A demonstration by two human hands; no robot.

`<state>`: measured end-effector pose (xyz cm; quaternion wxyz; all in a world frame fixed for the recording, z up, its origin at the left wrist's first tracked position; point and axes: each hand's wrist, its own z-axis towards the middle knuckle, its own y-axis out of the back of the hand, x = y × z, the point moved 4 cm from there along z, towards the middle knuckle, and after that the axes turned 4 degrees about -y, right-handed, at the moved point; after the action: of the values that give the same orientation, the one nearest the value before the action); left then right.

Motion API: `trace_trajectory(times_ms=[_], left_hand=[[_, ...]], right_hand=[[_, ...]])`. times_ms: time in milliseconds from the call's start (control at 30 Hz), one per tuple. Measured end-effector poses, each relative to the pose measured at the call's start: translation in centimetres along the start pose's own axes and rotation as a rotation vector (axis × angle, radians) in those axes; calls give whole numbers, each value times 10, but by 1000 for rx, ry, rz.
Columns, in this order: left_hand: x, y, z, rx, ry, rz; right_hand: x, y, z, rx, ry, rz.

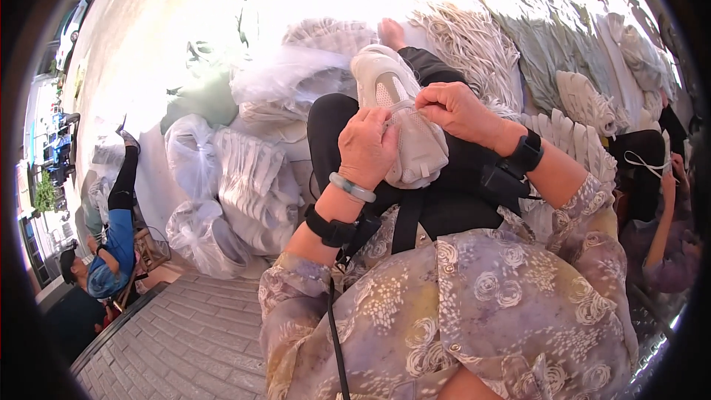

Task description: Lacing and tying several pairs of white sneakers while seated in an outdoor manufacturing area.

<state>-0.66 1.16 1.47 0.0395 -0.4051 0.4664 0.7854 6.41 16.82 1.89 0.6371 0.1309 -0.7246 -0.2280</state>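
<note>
A white sneaker upper (400,115) lies on my lap over black trousers, toe pointing away from me. My left hand (365,147) grips its near left side, fingers curled against the mesh. My right hand (453,107) pinches the upper's edge at the lace area, thumb and fingers closed; whether a lace is between them I cannot tell. Both wrists wear black bands, and the left one also has a pale bangle.
Clear bags of white shoe parts (222,192) are piled at my left. Heaps of white uppers (585,104) and laces (474,41) lie ahead and to the right. A person in blue (111,252) sits at the far left; another person (663,207) works at my right. Brick paving (185,341) is below.
</note>
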Motion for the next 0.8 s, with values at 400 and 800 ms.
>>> trace_trajectory(times_ms=[400, 800], left_hand=[[29, -15, 2, 72, 335, -280], [34, -17, -3, 81, 392, -392]], right_hand=[[-18, -17, 15, 21, 10, -191], [-25, -17, 26, 194, -118, -154]])
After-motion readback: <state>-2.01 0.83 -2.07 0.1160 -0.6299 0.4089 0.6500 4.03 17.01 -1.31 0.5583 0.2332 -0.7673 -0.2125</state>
